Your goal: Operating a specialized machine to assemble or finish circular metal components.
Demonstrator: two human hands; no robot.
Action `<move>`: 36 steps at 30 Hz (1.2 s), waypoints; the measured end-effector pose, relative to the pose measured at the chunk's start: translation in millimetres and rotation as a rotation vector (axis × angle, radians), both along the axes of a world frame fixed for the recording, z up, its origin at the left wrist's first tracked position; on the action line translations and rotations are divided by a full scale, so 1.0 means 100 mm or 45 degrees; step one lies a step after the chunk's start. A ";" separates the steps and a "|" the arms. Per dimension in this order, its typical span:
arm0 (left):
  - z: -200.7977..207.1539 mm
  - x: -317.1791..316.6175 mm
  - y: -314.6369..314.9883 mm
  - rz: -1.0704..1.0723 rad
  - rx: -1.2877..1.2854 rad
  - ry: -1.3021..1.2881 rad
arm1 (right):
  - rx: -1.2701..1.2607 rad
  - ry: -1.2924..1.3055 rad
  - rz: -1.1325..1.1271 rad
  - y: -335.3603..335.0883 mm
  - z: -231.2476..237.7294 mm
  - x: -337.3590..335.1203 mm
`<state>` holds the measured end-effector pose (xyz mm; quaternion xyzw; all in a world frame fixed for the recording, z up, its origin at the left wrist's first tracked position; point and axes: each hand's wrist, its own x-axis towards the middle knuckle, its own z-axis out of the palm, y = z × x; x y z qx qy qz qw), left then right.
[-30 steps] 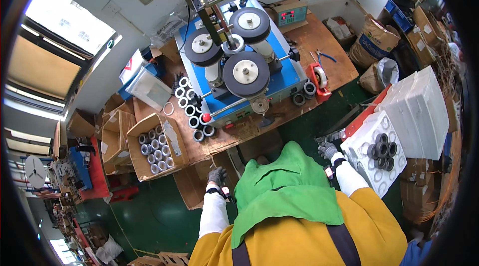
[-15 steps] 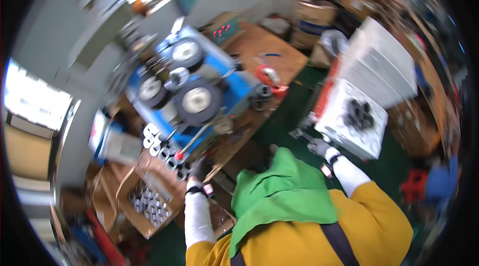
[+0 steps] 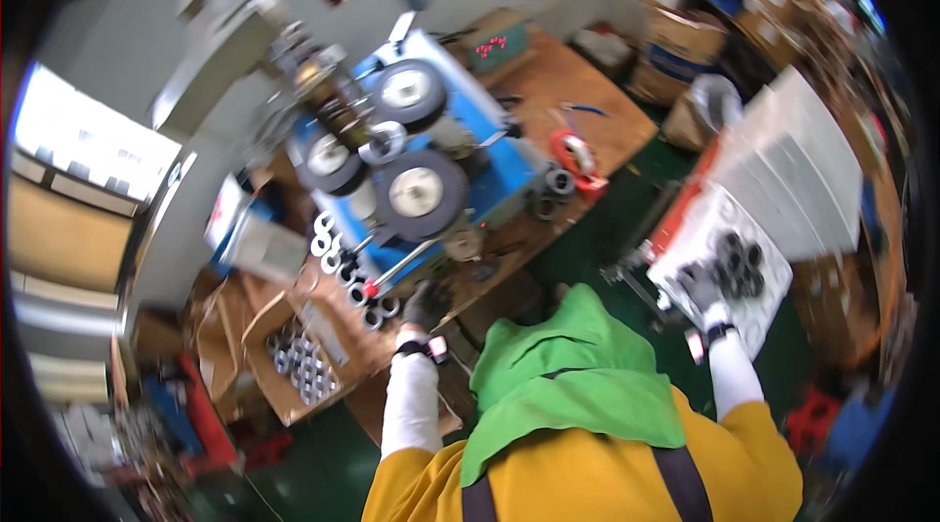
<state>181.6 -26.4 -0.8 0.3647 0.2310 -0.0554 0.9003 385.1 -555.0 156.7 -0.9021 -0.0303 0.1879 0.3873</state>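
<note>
My right hand (image 3: pixel 699 287), in a grey glove, reaches over a white foam slab (image 3: pixel 700 213). Its fingers look stretched out beside a cluster of dark rings (image 3: pixel 741 265). My left hand (image 3: pixel 427 305), in a dark glove, is at the front edge of the wooden bench, close to a row of short ring-shaped parts (image 3: pixel 373 317); motion blur and the dark glove hide how its fingers lie. Just behind that hand stands a blue machine (image 3: pixel 506 184) with grey wheels (image 3: pixel 421 196) and a red-knobbed lever (image 3: pixel 371 289).
A cardboard box (image 3: pixel 257 341) of metal rings stands left of the bench. On the bench (image 3: pixel 617 116) lie a red tape dispenser (image 3: pixel 578 158) and a digital display box (image 3: pixel 496 47). Stacked white slabs (image 3: pixel 798 169) rise behind the ring slab. Sacks (image 3: pixel 678 47) stand at the back.
The whole view has shifted, moving the bench rightward in the picture. My right hand has come from the slab's near left edge to the dark rings; my left hand stays by the bench edge.
</note>
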 end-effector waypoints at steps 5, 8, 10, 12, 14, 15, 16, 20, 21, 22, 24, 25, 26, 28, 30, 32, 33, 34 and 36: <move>-0.34 -0.15 0.03 0.471 -2.439 0.150 | 0.146 0.278 -0.146 -0.18 -0.46 0.15; 0.25 0.16 -0.31 1.485 -2.963 0.075 | 0.160 0.367 -0.243 -0.35 -0.70 0.26; 0.36 0.18 -0.33 2.284 -3.404 -0.091 | 0.141 0.369 -0.214 -0.31 -0.68 0.30; 0.20 0.06 -0.24 1.886 -3.836 0.024 | 0.178 0.416 -0.209 -0.22 -0.61 0.35; 0.35 0.23 -0.35 1.954 -3.929 -0.041 | 0.182 0.445 -0.258 -0.24 -0.58 0.35; 0.43 0.32 -0.40 2.020 -4.013 -0.131 | 0.196 0.476 -0.298 -0.23 -0.56 0.35; 0.45 0.29 -0.41 1.999 -4.039 -0.144 | 0.118 0.449 -0.284 -0.17 -0.49 0.34; 0.12 0.20 -0.43 1.693 -4.081 -0.109 | 0.158 0.392 -0.261 -0.25 -0.63 0.34; 0.06 0.27 -0.48 1.912 -4.053 -0.286 | 0.147 0.386 -0.274 -0.31 -0.69 0.33; 0.02 0.37 -0.53 2.138 -4.001 -0.452 | 0.167 0.381 -0.297 -0.38 -0.75 0.31; -0.42 0.19 -0.41 1.552 -3.559 -0.556 | 0.172 0.368 -0.291 -0.33 -0.70 0.32; -0.72 -0.06 -0.30 1.075 -3.029 -0.612 | 0.171 0.356 -0.258 -0.21 -0.64 0.32; -0.90 -0.22 -0.27 0.657 -2.453 -0.586 | 0.158 0.379 -0.236 -0.24 -0.70 0.35; -1.00 -0.22 -0.22 0.698 -2.546 -0.598 | 0.142 0.409 -0.250 -0.26 -0.80 0.37; -0.97 -0.16 -0.25 0.684 -2.761 -0.584 | 0.126 0.397 -0.259 -0.30 -0.83 0.38; -0.87 -0.12 -0.24 0.981 -2.444 -0.524 | 0.134 0.387 -0.258 -0.25 -0.81 0.37; -0.79 -0.12 -0.25 0.978 -2.431 -0.532 | 0.119 0.378 -0.233 -0.23 -0.78 0.37; -0.56 0.13 -0.34 1.074 -1.650 -0.096 | 0.096 0.352 -0.255 -0.24 -0.72 0.35; 0.04 0.57 -0.54 1.009 -0.546 0.459 | 0.089 0.299 -0.309 -0.31 -0.66 0.30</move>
